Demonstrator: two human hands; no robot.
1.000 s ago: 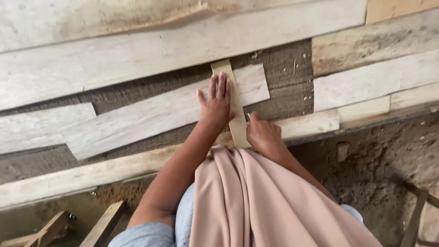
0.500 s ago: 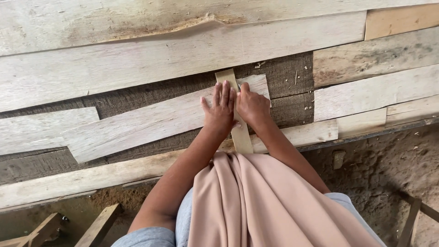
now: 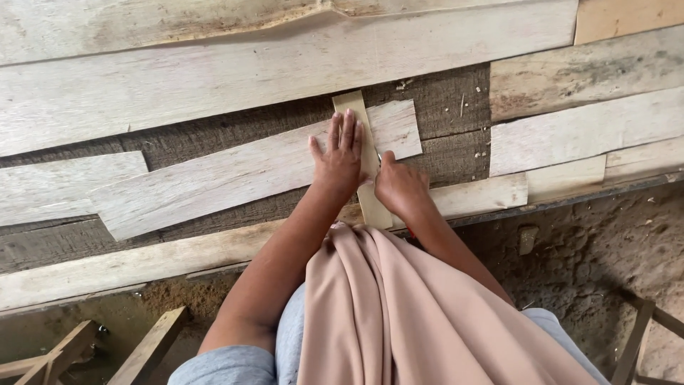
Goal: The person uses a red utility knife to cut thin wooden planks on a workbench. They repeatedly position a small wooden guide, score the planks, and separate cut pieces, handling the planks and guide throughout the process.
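Wooden boards lie across the table [image 3: 456,100], and the left hand [image 3: 340,158] presses flat, fingers spread, on a thin pale strip [image 3: 365,160] crossing a short board [image 3: 242,175], while the right hand [image 3: 400,187] is curled beside it, its grip unclear.

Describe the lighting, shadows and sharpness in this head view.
Head view: soft, even daylight, no glare; faint shadows under the left hand and right hand on the narrow wood strip; planks sharp, slight softness in the cloth nearest the camera.
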